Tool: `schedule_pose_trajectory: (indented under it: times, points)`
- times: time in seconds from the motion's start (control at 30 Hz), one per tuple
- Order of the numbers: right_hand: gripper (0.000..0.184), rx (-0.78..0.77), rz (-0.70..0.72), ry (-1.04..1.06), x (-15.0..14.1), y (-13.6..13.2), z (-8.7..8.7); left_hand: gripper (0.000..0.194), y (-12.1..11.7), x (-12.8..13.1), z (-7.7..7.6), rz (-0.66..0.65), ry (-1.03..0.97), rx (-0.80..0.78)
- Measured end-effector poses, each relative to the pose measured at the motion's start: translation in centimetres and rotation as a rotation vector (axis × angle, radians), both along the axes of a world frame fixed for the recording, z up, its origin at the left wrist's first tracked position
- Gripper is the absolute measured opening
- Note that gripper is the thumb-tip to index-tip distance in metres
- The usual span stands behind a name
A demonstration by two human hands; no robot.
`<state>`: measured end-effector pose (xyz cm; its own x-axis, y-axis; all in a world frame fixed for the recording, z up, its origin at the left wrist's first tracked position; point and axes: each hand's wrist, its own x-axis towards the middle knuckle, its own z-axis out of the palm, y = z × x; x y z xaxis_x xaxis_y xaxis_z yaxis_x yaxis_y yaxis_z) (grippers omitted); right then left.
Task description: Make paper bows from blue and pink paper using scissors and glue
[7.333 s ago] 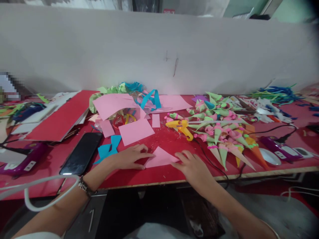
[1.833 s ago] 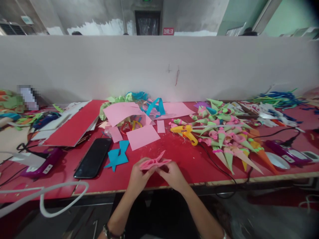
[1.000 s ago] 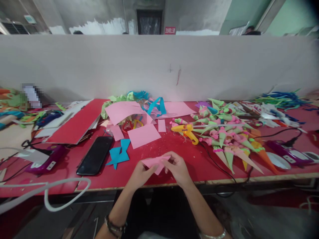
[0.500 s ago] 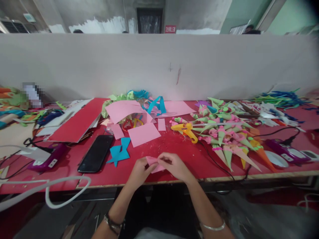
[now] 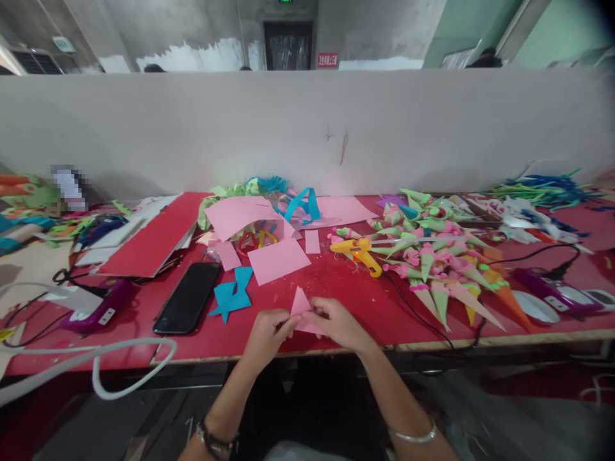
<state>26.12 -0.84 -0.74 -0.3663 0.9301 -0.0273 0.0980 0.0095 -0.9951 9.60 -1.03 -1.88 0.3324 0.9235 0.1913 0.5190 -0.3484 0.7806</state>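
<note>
Near the table's front edge, a small piece of pink paper (image 5: 300, 303) is held between both hands, its pointed tip standing up and away from me. My left hand (image 5: 270, 331) pinches its left side with thumb and fingers. On the right side, my right hand (image 5: 334, 324) grips the same paper, fingers curled and thumb close to the other thumb. The lower part of the paper shows below the thumbs; the fingertips partly hide its folds. Beyond the hands lies a flat pink sheet (image 5: 278, 261), and left of them sit blue cut paper pieces (image 5: 232, 296).
A black phone (image 5: 188, 298) lies to the left. A yellow glue gun (image 5: 356, 251) rests beside a heap of small paper cones (image 5: 432, 256) on the right. Purple power strips (image 5: 557, 291) and cables lie on the red table (image 5: 331, 282). A white partition (image 5: 216, 128) stands behind.
The pink paper has turned up between my hands, so a pointed tip now shows above the fingers. My hands are slightly lower; the camera view has shifted a little.
</note>
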Motion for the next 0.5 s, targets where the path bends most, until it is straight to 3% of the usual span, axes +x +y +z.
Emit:
schedule_pose_trajectory:
  times: [0.27, 0.4, 0.5]
  points:
    - [0.028, 0.180, -0.094, -0.095, -0.5, 0.3, -0.4, 0.037, 0.0, 0.1, 0.6, -0.045, -0.078, -0.132]
    - [0.028, 0.216, -0.110, -0.088, -1.1, 0.3, -0.9, 0.036, -0.1, 0.8, 0.4, 0.100, -0.131, -0.015]
    - [0.029, 0.191, -0.082, -0.087, -1.3, 0.0, -0.8, 0.035, -0.2, 1.0, 0.3, 0.167, -0.149, -0.018]
